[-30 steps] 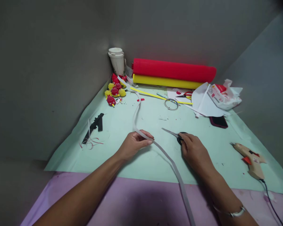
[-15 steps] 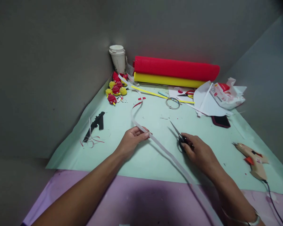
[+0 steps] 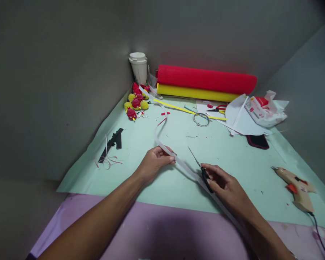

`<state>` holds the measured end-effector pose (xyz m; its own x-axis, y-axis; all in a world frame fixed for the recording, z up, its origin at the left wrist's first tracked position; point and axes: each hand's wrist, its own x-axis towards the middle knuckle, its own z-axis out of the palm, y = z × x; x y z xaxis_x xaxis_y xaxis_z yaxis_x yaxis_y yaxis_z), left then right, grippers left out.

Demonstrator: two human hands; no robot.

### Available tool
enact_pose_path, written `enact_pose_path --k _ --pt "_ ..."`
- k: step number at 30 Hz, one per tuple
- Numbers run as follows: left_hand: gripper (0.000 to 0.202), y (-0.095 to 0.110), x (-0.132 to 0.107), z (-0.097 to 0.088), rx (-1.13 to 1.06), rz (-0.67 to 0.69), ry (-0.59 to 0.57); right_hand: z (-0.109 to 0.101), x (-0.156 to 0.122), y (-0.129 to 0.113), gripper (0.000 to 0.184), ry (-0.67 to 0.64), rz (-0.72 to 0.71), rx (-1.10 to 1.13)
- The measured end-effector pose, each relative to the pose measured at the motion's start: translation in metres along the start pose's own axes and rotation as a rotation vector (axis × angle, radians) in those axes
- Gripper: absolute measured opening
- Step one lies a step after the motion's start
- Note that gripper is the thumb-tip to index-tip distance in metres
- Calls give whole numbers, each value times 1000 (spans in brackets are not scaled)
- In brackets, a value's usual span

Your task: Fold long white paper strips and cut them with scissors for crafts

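Two bare hands work over a pale green sheet (image 3: 178, 180) spread on a counter, seen from the head camera looking forward and down.

Left hand (image 3: 153, 163): its grip is pressed together, thumb and fingertips pinching a long white paper strip (image 3: 184, 168) near the strip's middle. From the pinch the strip runs diagonally toward the lower right, passing under the right hand, and also curves away toward the far counter, ending near a small red scrap. Its long axis therefore lies from far left to near right.

Right hand (image 3: 227, 186): its fingers are curled around the black handles of a pair of scissors (image 3: 202, 169). The thin blades point up and to the left, toward the left hand, and lie just beside or touching the strip; whether the blades are parted is too small to tell.

Judging by its sag and curl, the strip is very light, thin and floppy, easy to crease or tear. It looks best held by a flat pinch close to the scissors, with gentle tension.

Farther back lie a red roll (image 3: 206, 78), a yellow roll (image 3: 195, 92), a lidded white cup (image 3: 139, 66) and small red and yellow paper ornaments (image 3: 135, 103). A glue gun (image 3: 295, 182) rests at the right.
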<state>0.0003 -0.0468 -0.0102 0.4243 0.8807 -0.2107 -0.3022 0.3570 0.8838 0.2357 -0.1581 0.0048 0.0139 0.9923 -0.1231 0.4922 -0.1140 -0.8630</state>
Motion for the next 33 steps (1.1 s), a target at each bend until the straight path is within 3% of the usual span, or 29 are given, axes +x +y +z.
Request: enact_pose_path --k 9,15,22,26,29,33 --pt "22 9 -4 -1 26 35 -102 -7 -10 -14 37 1 -181 -137" --pt "19 10 -2 -3 -182 -90 -107 -4 -14 -20 38 -22 -244 -190" --pt "12 17 0 -8 -579 -190 -99 -6 -20 -23 36 -41 -156 -33" --pt "11 22 1 -10 -747 -231 -112 0 -19 -25 39 -116 -51 123" --pt "9 20 3 -13 -750 -222 -90 11 -21 -27 44 -196 74 276" --pt "12 16 4 -15 -526 -80 54 34 -29 -36 49 -275 196 483"
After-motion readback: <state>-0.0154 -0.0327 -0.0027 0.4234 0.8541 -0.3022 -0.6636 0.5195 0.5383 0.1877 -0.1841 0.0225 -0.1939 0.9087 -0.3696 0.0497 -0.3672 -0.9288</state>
